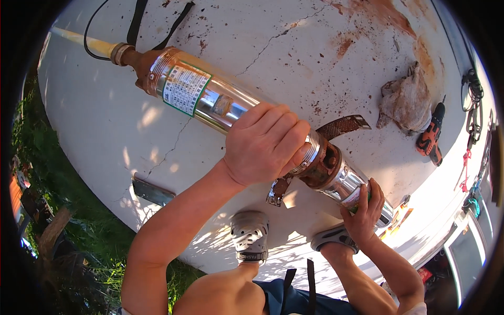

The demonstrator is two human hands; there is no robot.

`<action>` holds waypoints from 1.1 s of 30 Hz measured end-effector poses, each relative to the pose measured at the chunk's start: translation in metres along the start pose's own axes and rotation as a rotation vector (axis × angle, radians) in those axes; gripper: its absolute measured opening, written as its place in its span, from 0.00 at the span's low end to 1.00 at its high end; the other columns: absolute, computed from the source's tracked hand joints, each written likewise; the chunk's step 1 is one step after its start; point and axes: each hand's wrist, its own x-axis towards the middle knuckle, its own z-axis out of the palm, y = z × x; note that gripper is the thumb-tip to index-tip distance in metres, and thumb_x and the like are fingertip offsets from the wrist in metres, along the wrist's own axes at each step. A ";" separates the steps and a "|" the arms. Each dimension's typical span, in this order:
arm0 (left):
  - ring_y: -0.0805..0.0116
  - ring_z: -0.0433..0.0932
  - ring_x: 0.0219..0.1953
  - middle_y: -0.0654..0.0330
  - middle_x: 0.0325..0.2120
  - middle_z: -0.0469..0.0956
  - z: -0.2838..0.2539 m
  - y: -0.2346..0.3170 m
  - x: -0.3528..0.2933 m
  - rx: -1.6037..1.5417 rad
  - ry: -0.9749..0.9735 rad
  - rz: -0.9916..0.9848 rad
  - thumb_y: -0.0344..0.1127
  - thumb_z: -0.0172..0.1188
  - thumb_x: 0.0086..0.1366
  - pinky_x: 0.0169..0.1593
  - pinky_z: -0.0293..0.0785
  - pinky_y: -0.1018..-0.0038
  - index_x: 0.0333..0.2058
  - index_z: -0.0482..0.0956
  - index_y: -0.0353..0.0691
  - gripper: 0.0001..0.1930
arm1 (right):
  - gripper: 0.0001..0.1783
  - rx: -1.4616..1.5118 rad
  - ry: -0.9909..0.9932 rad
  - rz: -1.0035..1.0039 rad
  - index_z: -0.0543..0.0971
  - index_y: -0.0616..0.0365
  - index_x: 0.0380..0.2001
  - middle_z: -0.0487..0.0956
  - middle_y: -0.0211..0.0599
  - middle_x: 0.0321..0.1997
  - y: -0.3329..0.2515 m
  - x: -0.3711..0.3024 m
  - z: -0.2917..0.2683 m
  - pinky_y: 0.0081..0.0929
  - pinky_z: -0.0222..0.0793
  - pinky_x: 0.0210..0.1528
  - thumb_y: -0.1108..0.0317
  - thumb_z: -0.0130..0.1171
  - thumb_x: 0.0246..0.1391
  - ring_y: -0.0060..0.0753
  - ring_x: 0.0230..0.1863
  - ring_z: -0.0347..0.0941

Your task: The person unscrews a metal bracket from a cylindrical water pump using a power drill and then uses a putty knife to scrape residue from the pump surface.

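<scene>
While the metal pump [227, 107] on the concrete [176, 139] is gripped from above by the left hand [266, 144], its lower section is clasped by the right hand [362, 212]. The rusty joint [317, 176] is flanked by perforated strips [344, 126]; a cloth [407, 101] and drill [431, 136] are seen well apart, a phone [153, 192] near the left forearm [186, 214].

The cylinder [227, 109] is silver, its label [186, 88] white edged green, its neck fitting [142, 65] rust-brown; the pipe [86, 43] is pale yellow, the rag [404, 101] blotchy grey-brown, the drill [431, 135] black and orange-red
</scene>
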 end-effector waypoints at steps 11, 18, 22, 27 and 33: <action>0.56 0.85 0.44 0.54 0.38 0.84 -0.001 0.001 -0.021 0.011 0.060 0.021 0.41 0.59 0.68 0.50 0.78 0.62 0.42 0.77 0.41 0.11 | 0.46 -0.043 -0.061 -0.045 0.55 0.59 0.71 0.57 0.73 0.70 -0.010 -0.012 0.000 0.71 0.57 0.64 0.66 0.66 0.52 0.76 0.66 0.59; 0.58 0.86 0.43 0.55 0.38 0.85 0.000 0.002 -0.026 0.021 0.061 -0.001 0.40 0.58 0.69 0.50 0.77 0.64 0.41 0.76 0.43 0.09 | 0.46 -0.040 -0.030 -0.034 0.55 0.55 0.71 0.59 0.74 0.69 -0.013 -0.013 0.003 0.72 0.57 0.64 0.65 0.65 0.53 0.77 0.66 0.60; 0.59 0.86 0.43 0.56 0.38 0.85 0.001 0.001 -0.028 0.032 0.055 -0.002 0.40 0.58 0.69 0.51 0.77 0.65 0.41 0.75 0.44 0.08 | 0.44 -0.064 -0.043 -0.038 0.56 0.56 0.71 0.59 0.74 0.70 -0.013 -0.013 0.003 0.71 0.58 0.64 0.66 0.65 0.54 0.76 0.66 0.61; 0.60 0.86 0.44 0.56 0.39 0.86 0.000 0.001 -0.026 0.048 0.056 -0.001 0.40 0.58 0.69 0.50 0.77 0.65 0.42 0.74 0.45 0.08 | 0.44 -0.062 -0.016 -0.041 0.56 0.55 0.71 0.60 0.74 0.69 -0.014 -0.010 0.003 0.69 0.59 0.64 0.67 0.64 0.55 0.75 0.65 0.63; 0.59 0.86 0.44 0.56 0.39 0.86 0.001 0.001 -0.026 0.041 0.056 0.003 0.41 0.58 0.69 0.51 0.78 0.64 0.41 0.73 0.45 0.08 | 0.44 -0.039 -0.039 -0.044 0.56 0.55 0.71 0.59 0.74 0.70 -0.011 -0.010 0.001 0.69 0.59 0.63 0.67 0.65 0.54 0.75 0.65 0.62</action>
